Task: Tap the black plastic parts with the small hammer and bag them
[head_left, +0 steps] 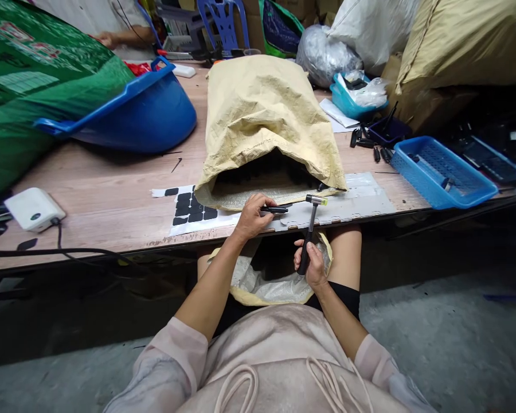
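Note:
My left hand (254,216) is closed on a slim black part (277,210) at the table's front edge, just before the mouth of a yellow woven sack (269,109). What kind of part it is I cannot make out. In my right hand (313,264) is a small hammer (312,223), gripped by its black handle. Its head, with a yellow-green face on one end, is raised close to the black part. Dark contents show inside the sack on the table. A second open sack (266,295) with a pale lining lies across my lap, below both hands.
A sheet of black stickers (195,209) lies left of my left hand. Farther left are a blue basin (133,115), a green sack (30,86) and a white corded box (35,209). On the right sits a blue basket (442,172). Another person's hand (107,39) shows across the table.

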The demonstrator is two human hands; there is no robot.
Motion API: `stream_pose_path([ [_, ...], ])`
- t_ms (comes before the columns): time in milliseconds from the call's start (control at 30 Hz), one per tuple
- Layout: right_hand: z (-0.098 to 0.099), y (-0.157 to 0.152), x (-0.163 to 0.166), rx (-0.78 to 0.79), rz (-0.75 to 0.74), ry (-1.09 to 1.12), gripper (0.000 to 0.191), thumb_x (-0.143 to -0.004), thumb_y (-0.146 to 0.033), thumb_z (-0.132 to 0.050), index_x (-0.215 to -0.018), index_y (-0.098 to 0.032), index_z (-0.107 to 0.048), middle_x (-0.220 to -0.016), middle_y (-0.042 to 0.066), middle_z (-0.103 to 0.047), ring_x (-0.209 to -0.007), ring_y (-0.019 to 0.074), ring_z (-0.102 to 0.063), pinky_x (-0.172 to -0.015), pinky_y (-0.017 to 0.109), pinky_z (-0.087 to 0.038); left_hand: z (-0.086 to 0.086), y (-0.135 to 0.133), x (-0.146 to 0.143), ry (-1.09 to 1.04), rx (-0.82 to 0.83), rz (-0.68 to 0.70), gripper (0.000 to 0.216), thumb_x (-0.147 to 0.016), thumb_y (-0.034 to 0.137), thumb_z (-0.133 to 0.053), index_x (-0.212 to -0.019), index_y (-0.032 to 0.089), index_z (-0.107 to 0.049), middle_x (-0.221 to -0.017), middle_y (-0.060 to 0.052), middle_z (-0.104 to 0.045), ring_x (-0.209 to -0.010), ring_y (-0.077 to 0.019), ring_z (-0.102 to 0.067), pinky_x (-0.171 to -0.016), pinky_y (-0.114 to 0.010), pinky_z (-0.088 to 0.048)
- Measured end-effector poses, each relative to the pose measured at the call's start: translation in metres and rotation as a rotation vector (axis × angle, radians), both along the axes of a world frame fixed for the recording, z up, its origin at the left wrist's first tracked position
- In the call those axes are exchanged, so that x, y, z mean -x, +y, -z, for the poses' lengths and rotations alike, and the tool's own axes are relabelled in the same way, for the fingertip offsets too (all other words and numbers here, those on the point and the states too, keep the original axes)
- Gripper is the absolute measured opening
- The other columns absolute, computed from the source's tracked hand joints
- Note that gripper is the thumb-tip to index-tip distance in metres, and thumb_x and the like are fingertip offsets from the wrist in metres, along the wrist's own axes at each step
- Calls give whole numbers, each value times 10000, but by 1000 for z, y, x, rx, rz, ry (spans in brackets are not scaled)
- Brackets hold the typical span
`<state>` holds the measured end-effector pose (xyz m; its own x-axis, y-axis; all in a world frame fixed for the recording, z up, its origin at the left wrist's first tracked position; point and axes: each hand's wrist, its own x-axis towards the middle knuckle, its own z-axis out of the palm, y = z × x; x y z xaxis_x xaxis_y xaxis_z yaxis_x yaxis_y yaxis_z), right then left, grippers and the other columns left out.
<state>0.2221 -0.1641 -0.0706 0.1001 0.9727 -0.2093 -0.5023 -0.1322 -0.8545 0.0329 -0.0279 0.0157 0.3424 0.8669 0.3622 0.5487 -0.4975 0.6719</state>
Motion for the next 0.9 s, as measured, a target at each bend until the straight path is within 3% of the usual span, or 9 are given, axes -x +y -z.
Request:
stream_pose_path([
  [367, 0, 1, 0, -5, -6, 4, 469, -911, -656, -622, -994, -197, -673, -570, -49, -559, -442, 109, -486, -428, 224, -396, 1, 0, 0, -27, -1, -5, 147, -789, 136, -716, -896, 214, -653, -884, -17, -666, -874, -197, -589, -831, -332, -476],
  [667, -2, 3, 0, 2, 6, -34, 503, -881, -689, -630, -982, -198, -669, -563, -48, -548, -440, 117, -479, -418, 233, -393, 2, -4, -2, 50, -98, 32, 236, -749, 31, -651, -896, 216, -662, -909, -31, -685, -935, -218, -608, -928, -377, -467],
  [767, -3, 2, 0, 7, 4, -37, 502, -879, -689, -627, -976, -199, -671, -562, -48, -548, -441, 117, -476, -418, 232, -392, -3, -15, -1, 20, -109, 43, 229, -755, 43, -652, -902, 219, -659, -912, -38, -688, -937, -223, -615, -926, -391, -480],
  [900, -2, 1, 0, 10, 4, -40, 466, -899, -666, -604, -983, -213, -669, -563, -53, -541, -439, 118, -466, -418, 232, -389, -8, -48, 4, -66, -60, 124, 148, -823, 145, -640, -943, 229, -664, -904, -43, -685, -878, -210, -626, -825, -364, -523],
])
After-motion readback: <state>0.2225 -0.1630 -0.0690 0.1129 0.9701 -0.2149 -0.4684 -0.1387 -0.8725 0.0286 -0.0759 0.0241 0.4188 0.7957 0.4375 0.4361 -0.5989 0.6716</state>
